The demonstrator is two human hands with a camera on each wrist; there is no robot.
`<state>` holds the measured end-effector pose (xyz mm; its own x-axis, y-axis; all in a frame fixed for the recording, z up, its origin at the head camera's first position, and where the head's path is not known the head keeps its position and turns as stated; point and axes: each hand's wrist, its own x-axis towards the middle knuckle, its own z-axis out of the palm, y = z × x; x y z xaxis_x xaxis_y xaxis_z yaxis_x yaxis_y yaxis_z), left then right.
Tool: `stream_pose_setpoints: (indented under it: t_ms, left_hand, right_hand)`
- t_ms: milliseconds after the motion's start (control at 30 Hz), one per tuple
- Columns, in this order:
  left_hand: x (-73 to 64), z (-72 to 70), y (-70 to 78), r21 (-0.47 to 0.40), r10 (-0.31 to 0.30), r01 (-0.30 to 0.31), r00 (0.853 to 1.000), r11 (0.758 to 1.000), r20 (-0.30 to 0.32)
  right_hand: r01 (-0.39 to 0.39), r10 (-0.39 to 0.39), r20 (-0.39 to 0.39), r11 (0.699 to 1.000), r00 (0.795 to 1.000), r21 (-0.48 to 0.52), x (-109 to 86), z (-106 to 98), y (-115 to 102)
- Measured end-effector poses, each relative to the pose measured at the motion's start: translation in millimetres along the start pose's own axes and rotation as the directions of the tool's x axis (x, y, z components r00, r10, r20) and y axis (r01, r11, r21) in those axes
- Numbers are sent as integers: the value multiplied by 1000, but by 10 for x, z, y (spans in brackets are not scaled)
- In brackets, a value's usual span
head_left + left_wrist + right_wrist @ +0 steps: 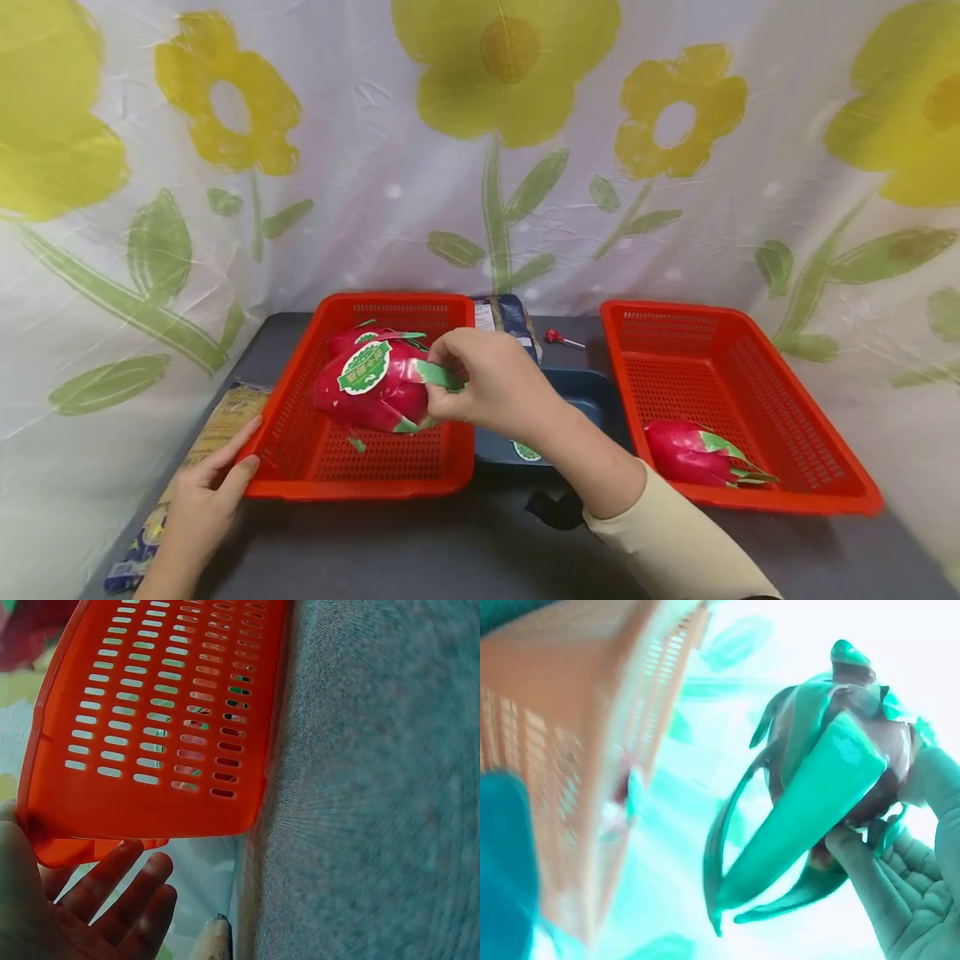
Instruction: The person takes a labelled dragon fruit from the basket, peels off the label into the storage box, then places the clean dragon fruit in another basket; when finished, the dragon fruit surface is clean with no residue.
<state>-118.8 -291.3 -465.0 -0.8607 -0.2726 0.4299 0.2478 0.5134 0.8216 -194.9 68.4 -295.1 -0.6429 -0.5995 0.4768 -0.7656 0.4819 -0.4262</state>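
Note:
My right hand (487, 383) pinches a pink dragon fruit (375, 383) near its green leafy end and holds it over the left red basket (360, 490). The fruit bears a green and white sticker. In the right wrist view, its long green leaves (802, 817) spread out beside my fingers. Part of another dragon fruit (348, 337) shows behind the held one, within that basket. At the basket's near left corner, my left hand (198, 500) grips the rim between thumb and fingers, as the left wrist view also shows at the basket's corner (142, 814).
A right red basket (787, 500) contains one dragon fruit (693, 454). Between the baskets lies a dark blue tray (581, 383), partly hidden by my arm. Behind it are a dark package (513, 321) and a red lollipop (555, 336). A long packet (225, 425) lies left.

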Motion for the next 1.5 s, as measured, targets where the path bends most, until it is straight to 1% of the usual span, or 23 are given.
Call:
stream_pose_setpoints:
  t_ms: [200,400,567,667,767,867,900,933,967,1000,1067,1100,1133,1200,1233,1267,1300,1333,1367,1400,1433,1467,1500]
  left_hand:
    - [27,17,-27,-1,-5,5,1000,1000,-7]
    - [13,7,-21,14,-23,23,1000,1000,7]
    - [-12,-8,17,37,-38,37,999,999,17]
    - [-22,4,35,34,-42,42,999,999,13]
    - [-16,17,51,15,-45,45,999,999,-4]
    - [13,29,74,32,40,-38,997,999,-67]
    - [23,37,91,51,99,-94,990,994,-97]
    - [37,51,117,87,177,-167,976,982,-128]
    - [49,73,160,134,264,-244,951,961,-163]
    - [59,102,221,173,352,-322,917,931,-188]
    - [65,177,410,239,512,-463,830,853,-220]
    - [64,228,523,254,578,-526,785,812,-222]
    - [61,285,650,253,629,-579,748,775,-214]
    - [39,412,911,182,700,-675,693,715,-175]
    - [17,480,1027,136,722,-709,678,692,-141]
    - [-14,549,1132,79,735,-731,671,678,-98]
    - [-56,613,1223,21,734,-734,678,679,-38]
    - [-106,677,1305,-40,719,-718,694,695,39]
    - [-165,740,1383,-93,684,-678,717,729,137]
    - [-235,802,1452,-124,625,-617,737,777,257]
    - [-307,861,1514,-130,550,-546,742,828,383]
    - [-378,920,1572,-107,450,-465,732,879,511]
    - [-452,981,1620,-57,338,-390,707,919,622]
  right_hand:
    - [52,-51,-71,998,996,18,-407,-506,0]
    - [-22,24,-111,1000,994,17,-1075,-724,96]
    - [-148,152,-76,987,985,54,-1624,-686,177]
    - [-253,255,-11,964,967,88,-1881,-590,247]
    - [-332,327,59,938,943,100,-2038,-443,339]
    - [-374,367,98,925,925,71,-2095,-260,431]
    - [-378,371,106,924,923,55,-2097,-202,455]
    - [-384,377,114,923,919,37,-2095,-149,476]
    - [-382,378,113,924,919,17,-2092,-100,491]
    - [-378,376,111,926,920,-1,-2088,-59,502]
    - [-365,367,105,930,924,-35,-2061,-6,513]
    - [-361,364,102,932,926,-47,-2047,9,514]
    - [-362,366,103,930,925,-59,-2032,19,515]
    - [-363,369,105,929,924,-68,-2010,30,512]
    - [-369,375,106,927,921,-73,-2001,34,510]
    - [-376,383,107,923,917,-79,-1994,37,508]
    - [-380,388,105,921,916,-84,-1989,40,508]
    - [-386,394,103,918,913,-87,-1988,43,508]
    - [-393,400,99,915,911,-88,-1987,45,508]
    - [-396,403,93,914,910,-89,-1986,48,509]
    - [-397,404,88,913,910,-87,-1984,51,512]
    - [-399,405,86,913,910,-82,-1982,54,515]
    - [-397,402,85,915,912,-73,-1979,57,517]
